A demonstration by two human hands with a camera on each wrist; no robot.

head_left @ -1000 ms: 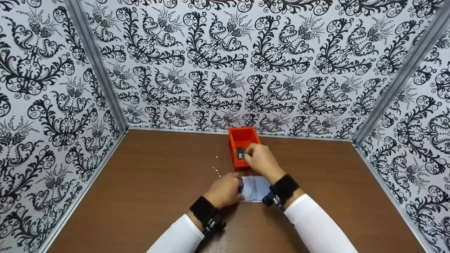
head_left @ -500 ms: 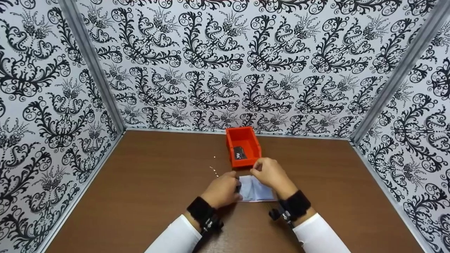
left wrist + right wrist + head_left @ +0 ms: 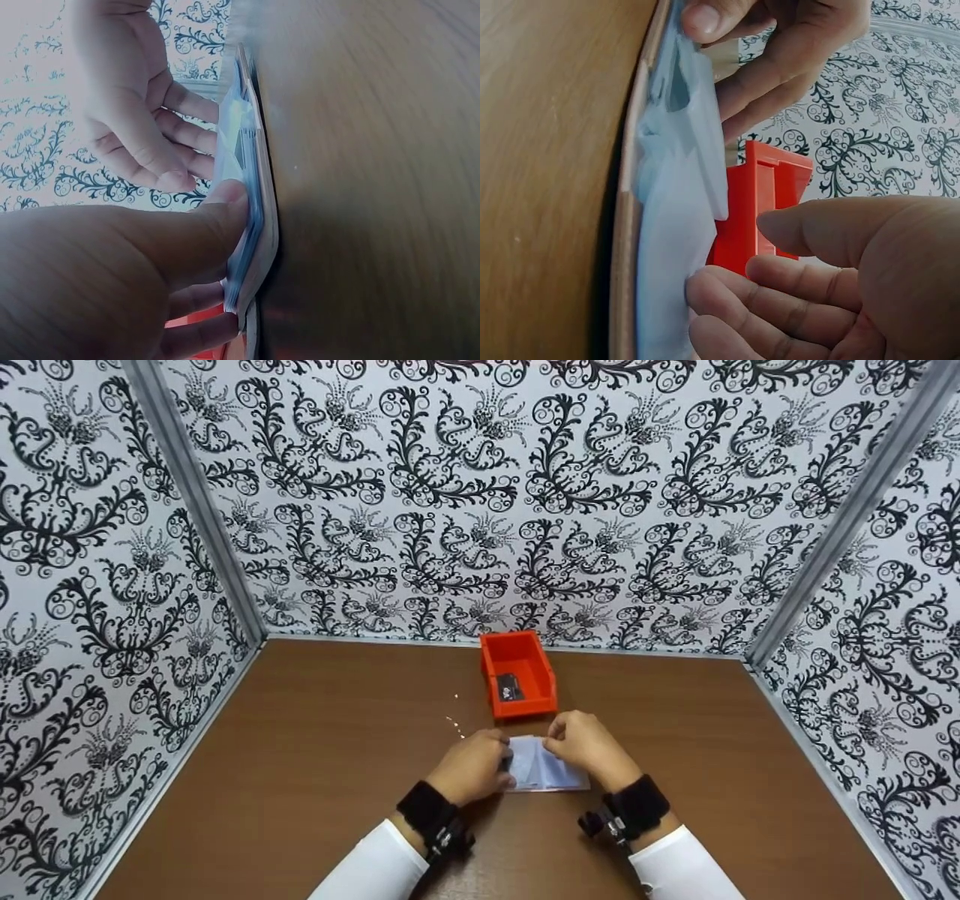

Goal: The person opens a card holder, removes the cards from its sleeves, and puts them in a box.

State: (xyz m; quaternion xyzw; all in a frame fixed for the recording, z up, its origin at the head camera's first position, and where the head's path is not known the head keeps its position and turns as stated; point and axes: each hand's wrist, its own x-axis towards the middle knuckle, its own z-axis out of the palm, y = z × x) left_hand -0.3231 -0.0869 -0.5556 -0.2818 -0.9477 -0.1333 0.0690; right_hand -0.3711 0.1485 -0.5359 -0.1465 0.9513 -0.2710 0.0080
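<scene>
"What do we have closest to us?"

"Two white sleeves (image 3: 379, 861), each arm wearing a black wristband (image 3: 426, 808) with a small device on it. We find no lettering on either that we can read."

"And the hands?"

"Our left hand (image 3: 466, 769) grips the left edge of a booklet of clear plastic pockets (image 3: 556, 772); in the left wrist view the thumb presses on the stacked leaves while the other fingers reach to the edge. Our right hand (image 3: 591, 746) is loose: the right wrist view shows thumb and fingers apart, with fingertips touching a pocket and nothing clasped."

"Where does the booklet lie?"

"On the brown tabletop (image 3: 337, 750), between our hands, just on our side of the red bin (image 3: 525, 708). It has a pale, brownish cover edge, and we can make out no print on the pockets."

"Anything to the left?"

"A few small pale specks (image 3: 456, 725) past our left hand; what they are, we cannot tell."

"Does the bin hold any writing?"

"A dark card (image 3: 510, 688) lies inside toward the near left corner, bearing a white mark like lettering, too small for us to read surely."

"Farthest off?"

"White wallpaper (image 3: 480, 510) with black scrolls, framed by grey posts (image 3: 191, 495)."
</scene>
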